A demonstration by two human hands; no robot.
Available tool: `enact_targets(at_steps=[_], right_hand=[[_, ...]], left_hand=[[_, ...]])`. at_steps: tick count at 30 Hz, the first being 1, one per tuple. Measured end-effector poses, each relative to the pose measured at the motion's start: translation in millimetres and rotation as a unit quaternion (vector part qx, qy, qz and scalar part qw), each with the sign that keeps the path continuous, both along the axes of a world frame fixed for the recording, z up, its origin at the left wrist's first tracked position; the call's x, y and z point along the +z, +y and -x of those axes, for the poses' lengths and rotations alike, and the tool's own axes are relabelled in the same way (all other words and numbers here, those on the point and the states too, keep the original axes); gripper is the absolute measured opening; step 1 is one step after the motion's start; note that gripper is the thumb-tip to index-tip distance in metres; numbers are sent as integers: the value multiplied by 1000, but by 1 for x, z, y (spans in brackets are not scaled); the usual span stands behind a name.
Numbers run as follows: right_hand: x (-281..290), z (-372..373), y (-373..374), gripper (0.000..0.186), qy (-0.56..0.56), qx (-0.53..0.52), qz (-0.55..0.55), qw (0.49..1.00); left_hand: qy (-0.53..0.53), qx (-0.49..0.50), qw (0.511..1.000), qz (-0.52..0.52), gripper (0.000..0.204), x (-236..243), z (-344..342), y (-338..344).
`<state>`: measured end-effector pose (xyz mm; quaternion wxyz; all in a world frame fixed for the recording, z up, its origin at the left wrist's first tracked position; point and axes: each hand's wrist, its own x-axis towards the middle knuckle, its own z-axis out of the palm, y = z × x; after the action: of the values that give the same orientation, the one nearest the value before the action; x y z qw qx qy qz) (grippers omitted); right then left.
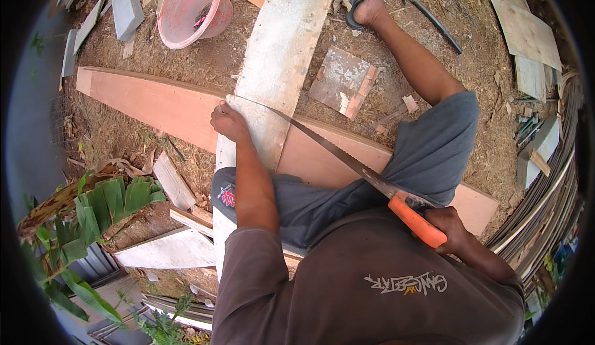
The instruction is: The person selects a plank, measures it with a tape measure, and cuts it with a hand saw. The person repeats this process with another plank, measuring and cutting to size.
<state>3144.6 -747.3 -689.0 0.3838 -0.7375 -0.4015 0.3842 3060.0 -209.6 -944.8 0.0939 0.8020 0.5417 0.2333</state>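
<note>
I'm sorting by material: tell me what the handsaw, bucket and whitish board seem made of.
Handsaw: thin, dark, toothed blade, likely steel; evenly orange handle, probably plastic.
Bucket: thin walls, faded red, whitish smears, likely plastic.
Whitish board: probably wood, rough edge; patchy pale coating, paint or cement unclear.

In the right hand, the handle looks like smooth orange plastic; the blade reaching from it is dull, stained metal. Under the left hand, the board is wood with a worn, patchy whitish face and rough edges. Left of that hand, the plank is reddish wood, smoother and matt. Beyond it, the bucket is scuffed matt plastic. Nearer than both hands, the shirt is soft matt cloth.
</note>
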Motion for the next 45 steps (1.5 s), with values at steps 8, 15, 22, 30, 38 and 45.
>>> enact_targets(at_steps=[8,15,22,30,38,45], right_hand=[[-153,-18,238,27,-1,-38,-93,995],[-3,-11,-13,20,33,-28,16,999],[-118,-24,177,22,-13,-69,-108,992],[-55,-18,71,23,3,-23,-35,999],[-67,-31,111,19,18,-35,-36,999],[-122,-25,181,25,-29,25,-87,995]], left_hand=[[-13,-24,1000,6,47,4,3,5],[-20,6,1000,22,46,-3,4,5],[0,7,1000,6,44,2,3,1],[-33,3,999,14,46,1,5,6],[-23,13,1000,6,43,2,4,3],[-49,14,997,50,43,6,7,8]])
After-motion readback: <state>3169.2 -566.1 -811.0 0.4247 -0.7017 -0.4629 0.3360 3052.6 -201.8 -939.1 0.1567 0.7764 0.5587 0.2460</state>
